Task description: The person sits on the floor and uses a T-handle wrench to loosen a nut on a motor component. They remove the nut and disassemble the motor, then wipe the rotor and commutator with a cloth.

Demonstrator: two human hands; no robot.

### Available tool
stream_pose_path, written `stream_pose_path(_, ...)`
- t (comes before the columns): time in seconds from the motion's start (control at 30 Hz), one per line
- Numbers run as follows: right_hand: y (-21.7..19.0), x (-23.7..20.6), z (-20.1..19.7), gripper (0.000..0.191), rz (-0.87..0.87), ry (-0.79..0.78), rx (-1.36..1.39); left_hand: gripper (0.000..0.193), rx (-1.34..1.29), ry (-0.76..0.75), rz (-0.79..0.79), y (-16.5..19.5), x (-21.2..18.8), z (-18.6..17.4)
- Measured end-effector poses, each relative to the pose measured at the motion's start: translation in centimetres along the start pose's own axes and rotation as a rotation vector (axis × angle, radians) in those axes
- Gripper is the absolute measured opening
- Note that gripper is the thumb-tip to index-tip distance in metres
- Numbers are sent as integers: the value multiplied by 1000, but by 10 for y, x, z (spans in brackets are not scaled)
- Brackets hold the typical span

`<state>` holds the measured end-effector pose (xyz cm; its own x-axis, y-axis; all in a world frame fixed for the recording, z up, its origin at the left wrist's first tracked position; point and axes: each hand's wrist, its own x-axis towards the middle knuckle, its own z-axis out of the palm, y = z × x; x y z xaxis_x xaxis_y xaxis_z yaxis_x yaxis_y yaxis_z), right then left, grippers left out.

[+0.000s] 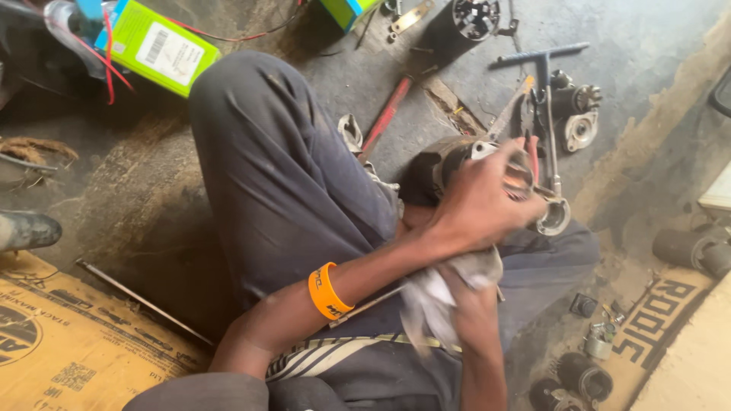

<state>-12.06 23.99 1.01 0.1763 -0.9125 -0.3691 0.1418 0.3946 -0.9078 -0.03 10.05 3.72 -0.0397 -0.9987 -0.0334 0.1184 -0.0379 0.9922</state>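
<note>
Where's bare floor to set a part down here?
Free: the grey floor right of the T-wrench, and the dark patch between the knee and the cardboard. Crowded: around the left hand on the motor housing, with tools and motor parts; more parts lower right.

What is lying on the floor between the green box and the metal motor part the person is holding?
In the head view, the person's raised knee fills most of the stretch between the green box and the motor part; a red-handled tool lies beyond it.

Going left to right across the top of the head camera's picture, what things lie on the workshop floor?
Green box → red-handled screwdriver → black cylindrical motor part → T-shaped wrench → small round metal cover.
</note>
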Motion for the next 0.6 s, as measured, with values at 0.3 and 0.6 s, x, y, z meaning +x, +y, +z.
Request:
stream_pose_path(0.3, 20, 2, 0, 34, 234, 72, 493, 26, -764, -355, -94, -8, 22, -34)
stream_pose_path(0.6, 22, 9, 29, 33, 219, -861, 1314, 27, -1363, -682, -106, 1, 14, -21)
